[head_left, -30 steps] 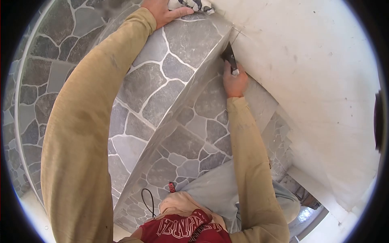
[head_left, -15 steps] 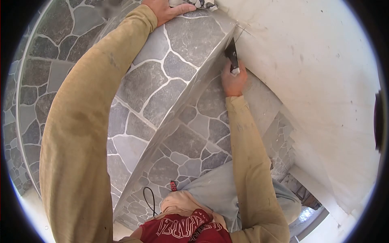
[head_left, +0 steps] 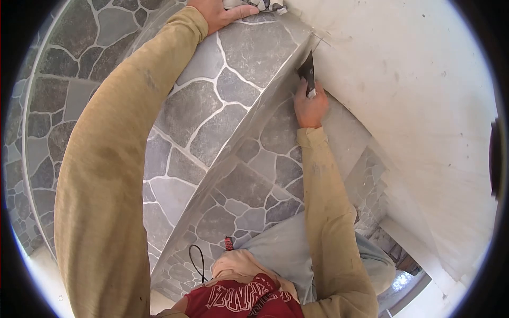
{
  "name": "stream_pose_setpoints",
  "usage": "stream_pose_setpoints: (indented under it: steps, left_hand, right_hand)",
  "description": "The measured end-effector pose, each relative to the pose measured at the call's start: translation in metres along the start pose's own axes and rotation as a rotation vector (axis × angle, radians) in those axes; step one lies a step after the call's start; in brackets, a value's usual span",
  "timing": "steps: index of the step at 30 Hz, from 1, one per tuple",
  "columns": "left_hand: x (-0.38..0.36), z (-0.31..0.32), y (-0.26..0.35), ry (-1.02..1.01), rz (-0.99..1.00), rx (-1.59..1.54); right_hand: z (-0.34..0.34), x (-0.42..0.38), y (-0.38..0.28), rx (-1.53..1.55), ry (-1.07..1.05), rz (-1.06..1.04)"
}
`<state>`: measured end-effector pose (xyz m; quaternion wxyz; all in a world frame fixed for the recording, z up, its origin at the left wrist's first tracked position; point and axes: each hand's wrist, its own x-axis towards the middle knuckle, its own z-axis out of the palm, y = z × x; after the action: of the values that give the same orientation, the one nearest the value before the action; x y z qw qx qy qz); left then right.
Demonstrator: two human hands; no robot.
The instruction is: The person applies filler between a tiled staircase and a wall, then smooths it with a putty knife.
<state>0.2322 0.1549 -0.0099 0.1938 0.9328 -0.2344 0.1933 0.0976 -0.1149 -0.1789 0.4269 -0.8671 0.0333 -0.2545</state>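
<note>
My right hand (head_left: 311, 110) is closed around a dark, flat putty knife (head_left: 307, 68). Its pointed blade reaches up into the corner where the step's riser (head_left: 283, 85) meets the pale wall. A small white bit shows by the fingers. At the top, my left hand (head_left: 220, 15) leans on the upper step (head_left: 254, 47), thumb stretched out along the surface; its other fingers are mostly cut off by the frame edge. Right beside that thumb lies a crumpled grey, white and black thing (head_left: 273, 6), too cropped to name.
Stone-patterned tiles with pale joints cover the steps. On the right the curved, stained wall (head_left: 413, 95) rises close to my right arm. A lower step (head_left: 249, 185) lies under my legs. A black cord loop (head_left: 196, 263) hangs by my clothing. Lower stairs drop away at bottom right.
The putty knife has shifted and turned slightly in the corner, showing more of its blade, as my right hand moves a little. My left hand stays in place; the view shifts slightly.
</note>
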Motion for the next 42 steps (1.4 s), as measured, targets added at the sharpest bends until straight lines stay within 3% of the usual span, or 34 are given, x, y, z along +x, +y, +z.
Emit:
stream_pose_setpoints:
  steps: [2,5,7,10,13,16,20,22,25,28,31,34,38,42]
  left_hand:
    - [0.0,0.0,0.0,0.001,0.009,-0.007]
    - [0.001,-0.001,-0.002,0.031,0.028,0.053]
    - [0.001,0.001,0.0,0.0,-0.018,-0.018]
    - [0.001,0.0,0.001,0.013,-0.007,0.009]
    - [0.002,-0.001,-0.001,0.029,0.056,0.024]
    - [0.001,-0.003,0.003,-0.019,-0.02,-0.008]
    - [0.001,-0.003,0.0,0.023,0.025,0.07]
    - [0.001,0.0,0.003,-0.009,-0.05,-0.008]
    - [0.0,-0.003,0.004,-0.02,-0.022,-0.007]
    - [0.001,0.0,-0.001,0.039,0.043,0.048]
    - [0.0,-0.001,0.002,0.002,-0.01,0.0]
    - [0.002,0.0,0.001,0.034,0.029,0.065]
    - [0.0,0.0,0.001,0.02,0.002,-0.005]
    - [0.006,-0.002,0.001,0.029,0.023,0.028]
  right_hand:
    - [-0.002,0.001,-0.001,-0.078,-0.036,0.002]
    - [-0.001,0.002,0.003,0.099,-0.003,0.088]
    - [0.0,0.002,0.005,-0.105,0.005,-0.036]
    - [0.001,0.003,0.001,0.004,0.062,-0.064]
    - [0.006,0.005,0.006,-0.072,0.057,-0.168]
    - [0.009,0.005,0.01,-0.089,0.031,-0.166]
    - [0.008,0.005,0.008,0.063,0.07,-0.085]
    - [0.01,0.004,0.007,-0.105,0.034,-0.151]
    - [0.007,0.005,0.006,0.054,0.06,-0.117]
    - [0.006,0.01,0.007,-0.064,0.036,-0.203]
    - [0.003,0.009,0.008,-0.112,-0.034,-0.148]
    - [0.002,0.011,0.009,-0.039,0.093,-0.228]
    - [0.001,0.012,0.007,-0.137,0.01,-0.241]
    - [-0.001,0.01,0.016,-0.028,0.048,-0.167]
